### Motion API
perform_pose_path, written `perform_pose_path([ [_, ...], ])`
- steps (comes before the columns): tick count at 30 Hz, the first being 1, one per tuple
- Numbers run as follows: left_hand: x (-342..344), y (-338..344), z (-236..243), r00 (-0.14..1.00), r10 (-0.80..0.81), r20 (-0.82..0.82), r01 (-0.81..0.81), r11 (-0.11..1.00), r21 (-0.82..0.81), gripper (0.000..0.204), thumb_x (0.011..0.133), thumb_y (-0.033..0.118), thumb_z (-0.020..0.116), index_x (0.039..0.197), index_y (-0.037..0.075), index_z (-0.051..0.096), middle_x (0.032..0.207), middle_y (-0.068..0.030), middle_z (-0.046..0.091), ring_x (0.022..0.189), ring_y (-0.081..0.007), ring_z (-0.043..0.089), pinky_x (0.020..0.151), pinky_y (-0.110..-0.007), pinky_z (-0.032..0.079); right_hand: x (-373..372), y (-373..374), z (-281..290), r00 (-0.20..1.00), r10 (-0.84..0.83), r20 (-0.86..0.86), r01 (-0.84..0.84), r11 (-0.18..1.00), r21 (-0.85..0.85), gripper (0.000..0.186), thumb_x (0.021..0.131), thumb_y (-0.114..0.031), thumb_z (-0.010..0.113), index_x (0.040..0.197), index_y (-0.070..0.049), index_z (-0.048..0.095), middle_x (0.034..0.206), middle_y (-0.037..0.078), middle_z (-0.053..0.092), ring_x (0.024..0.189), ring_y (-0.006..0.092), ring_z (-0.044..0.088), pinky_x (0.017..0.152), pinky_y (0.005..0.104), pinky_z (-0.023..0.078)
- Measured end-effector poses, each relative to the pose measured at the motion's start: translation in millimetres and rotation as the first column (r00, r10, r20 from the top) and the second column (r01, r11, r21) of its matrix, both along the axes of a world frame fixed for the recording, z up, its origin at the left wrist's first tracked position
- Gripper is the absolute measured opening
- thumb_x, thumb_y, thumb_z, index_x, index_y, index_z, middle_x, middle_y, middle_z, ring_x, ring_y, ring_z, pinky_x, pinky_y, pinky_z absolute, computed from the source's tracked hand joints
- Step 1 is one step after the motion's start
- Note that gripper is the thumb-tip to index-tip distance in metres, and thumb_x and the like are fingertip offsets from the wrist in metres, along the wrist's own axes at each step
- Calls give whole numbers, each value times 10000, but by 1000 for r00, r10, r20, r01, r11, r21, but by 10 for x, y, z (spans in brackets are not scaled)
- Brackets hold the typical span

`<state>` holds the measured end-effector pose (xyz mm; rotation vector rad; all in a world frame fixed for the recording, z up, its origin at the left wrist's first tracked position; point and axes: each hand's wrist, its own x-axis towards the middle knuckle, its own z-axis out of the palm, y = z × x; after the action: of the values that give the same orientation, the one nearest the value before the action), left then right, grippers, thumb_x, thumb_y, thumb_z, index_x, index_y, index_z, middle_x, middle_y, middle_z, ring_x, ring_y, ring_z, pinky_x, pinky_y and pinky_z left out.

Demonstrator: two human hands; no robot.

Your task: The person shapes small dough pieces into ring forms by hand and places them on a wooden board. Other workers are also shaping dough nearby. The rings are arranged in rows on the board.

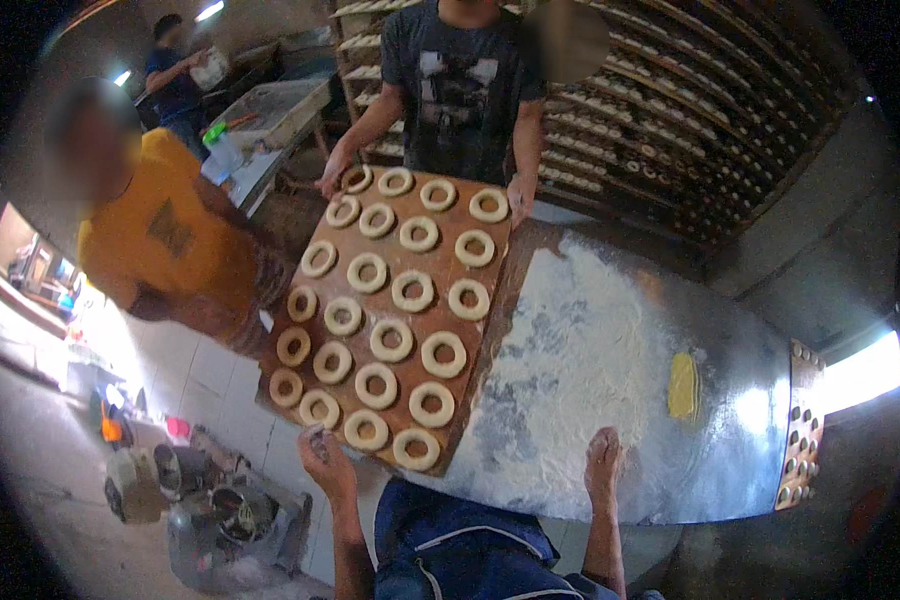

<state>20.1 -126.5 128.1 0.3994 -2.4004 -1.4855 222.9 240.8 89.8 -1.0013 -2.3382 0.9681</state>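
I see my left hand [327, 462], fingers together, just beside the near end of the wooden board [475, 330] of dough rings [416, 449]. The board's long axis runs far-near. My right hand [602, 462] rests flat on the floured surface [610, 400].

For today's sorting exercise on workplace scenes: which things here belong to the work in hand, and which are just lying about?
In use:
wooden board, carried at both ends
dough rings in rows on it
left hand at the board's near end
right hand on the floured metal table

Lying about:
yellow scraper
studded wooden board
rack shelves
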Motion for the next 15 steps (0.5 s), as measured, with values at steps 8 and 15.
perform_pose_path([
  [8, 1025, -122, -105, 988, -106, 108, 108, 994, -10, 168, 917, 107, 552, 1057, 28, 599, 951, -75, 614, 872, -176, 590, 774, -301, 460, -283, -367, 148, 826, 529, 195, -447, 826, -344, 193, 902, -185, 555, 1023, -53, 627, 902, 191, 661, 790, 364, 651, 719, 427, 498],
  [15, 779, -75, -215, 939, -336, 76, 343, 894, -287, 264, 909, 81, 552, 1160, 8, 581, 1065, -173, 603, 994, -314, 588, 862, -395, 460, -801, -1273, 61, 624, 781, 33, -768, 621, -160, 344, 901, -183, 568, 1198, -9, 551, 1132, 235, 593, 1025, 372, 598, 916, 445, 473],
])
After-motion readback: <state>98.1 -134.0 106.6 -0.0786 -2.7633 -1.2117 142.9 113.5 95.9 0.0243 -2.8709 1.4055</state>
